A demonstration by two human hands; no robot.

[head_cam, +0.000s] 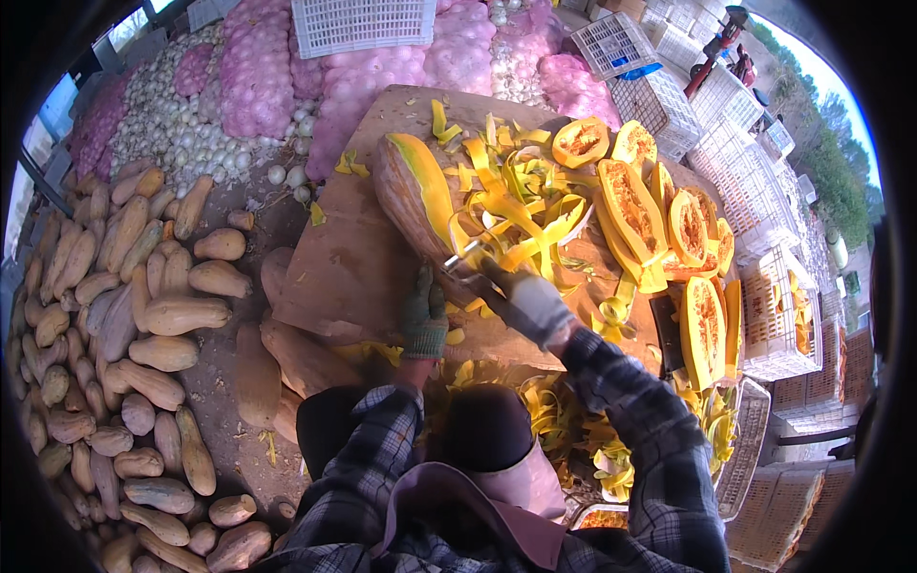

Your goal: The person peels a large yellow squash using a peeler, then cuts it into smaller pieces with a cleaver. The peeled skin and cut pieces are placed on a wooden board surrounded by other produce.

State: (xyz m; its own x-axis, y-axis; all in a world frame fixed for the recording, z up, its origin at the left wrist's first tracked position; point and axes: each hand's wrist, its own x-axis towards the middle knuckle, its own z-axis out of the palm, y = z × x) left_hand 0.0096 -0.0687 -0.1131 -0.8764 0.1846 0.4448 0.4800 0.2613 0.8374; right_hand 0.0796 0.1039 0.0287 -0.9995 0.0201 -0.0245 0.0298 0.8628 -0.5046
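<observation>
A large butternut-type squash [415, 193] lies on the wooden board [337, 265], with a bright peeled strip along its upper side. My left hand [424, 315], in a work glove, holds the squash's near end from the left. In my gloved right hand [530, 301] is a peeler [462, 256], its metal head against the squash near that end. The peeler's handle is mostly hidden by my fingers. Long curled peels [530, 222] are heaped just right of the squash. Cut squash halves [630, 208] with orange, seedy hollows sit along the board's right side.
A dark knife blade [666, 333] rests by a halved squash [702, 333]. Unpeeled squashes [165, 315] cover the left floor. Net sacks of onions [258, 71] and a white plastic crate [364, 25] stand beyond the board. More crates [781, 315] line the right; peels [551, 401] are piled below.
</observation>
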